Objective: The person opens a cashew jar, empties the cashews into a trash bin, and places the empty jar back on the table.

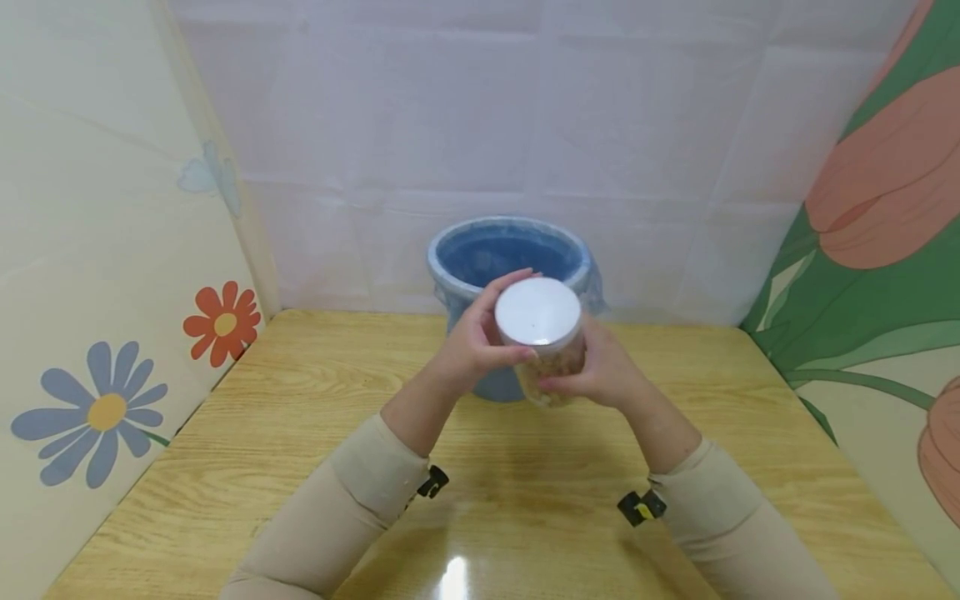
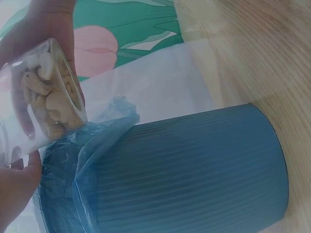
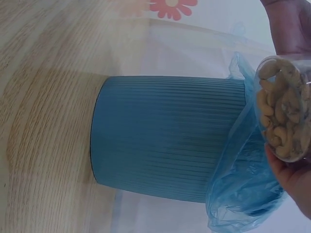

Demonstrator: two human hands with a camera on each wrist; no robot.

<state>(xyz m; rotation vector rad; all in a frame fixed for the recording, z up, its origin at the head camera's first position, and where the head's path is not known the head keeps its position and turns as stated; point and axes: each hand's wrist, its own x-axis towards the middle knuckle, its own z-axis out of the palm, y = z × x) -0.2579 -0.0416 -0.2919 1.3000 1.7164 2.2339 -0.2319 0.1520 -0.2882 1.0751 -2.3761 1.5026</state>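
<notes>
A clear jar point(image 1: 558, 367) with a white lid point(image 1: 537, 311) is held up in front of a blue bin, tilted a little. Cashews point(image 3: 282, 114) show through its wall in both wrist views, filling part of the jar point(image 2: 46, 97). My left hand point(image 1: 471, 343) grips it near the lid from the left, thumb across the front. From the right, my right hand point(image 1: 609, 367) holds the jar's body lower down, with its thumb on the near side. The far fingers of both hands are partly hidden behind the jar.
Behind the jar, the ribbed blue bin point(image 3: 160, 136) stands on the wooden table point(image 1: 337, 375). A thin blue plastic bag point(image 3: 243, 179) lines it and hangs over its rim. A pale sheet point(image 1: 450, 108) covers the back, with flower-printed panels on both sides.
</notes>
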